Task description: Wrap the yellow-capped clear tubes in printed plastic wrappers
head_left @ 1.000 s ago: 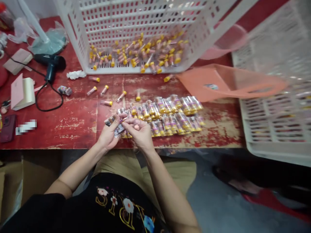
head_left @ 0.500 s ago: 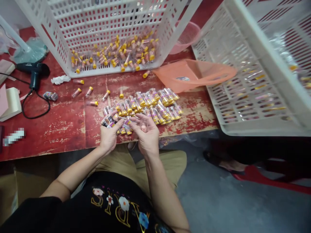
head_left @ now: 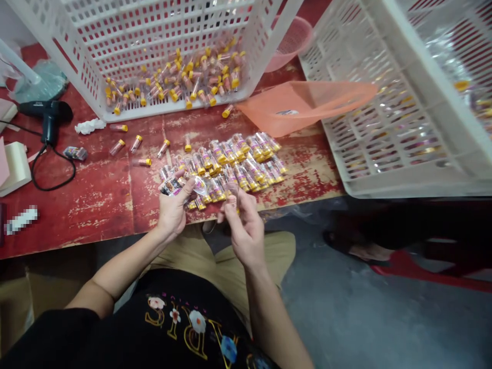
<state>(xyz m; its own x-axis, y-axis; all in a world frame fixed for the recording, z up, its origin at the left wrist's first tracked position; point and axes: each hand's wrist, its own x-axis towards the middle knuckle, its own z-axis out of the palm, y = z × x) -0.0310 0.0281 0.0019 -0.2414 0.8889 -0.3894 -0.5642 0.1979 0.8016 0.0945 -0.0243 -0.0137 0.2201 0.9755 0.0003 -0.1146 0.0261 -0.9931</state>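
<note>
My left hand (head_left: 173, 207) is closed on a small stack of printed plastic sleeves (head_left: 169, 187), dark with pictures on them. A shiny, pale printed sleeve (head_left: 200, 186) stands out by its thumb. In my right hand (head_left: 246, 225), thumb and fingers pinch a small clear tube (head_left: 231, 197) with something pink inside; its far end is partly hidden by the fingers. Just beyond both hands lie rows of yellow-capped tubes in printed wraps (head_left: 248, 171). Several loose yellow-capped tubes (head_left: 163, 148) without wraps lie farther left on the red table (head_left: 100, 205).
A white crate (head_left: 154, 110) lies at the back, holding many yellow-capped tubes (head_left: 200, 77). An orange bag or sheet (head_left: 295, 110) and a pink basket (head_left: 288, 46) are beside it. Another white crate (head_left: 357, 102) leans at right. A black hair dryer (head_left: 48, 115) lies left.
My right hand has drawn away from the left, to the right and towards me, and the clear tube is now upright in its fingers. The left hand keeps the sleeves.
</note>
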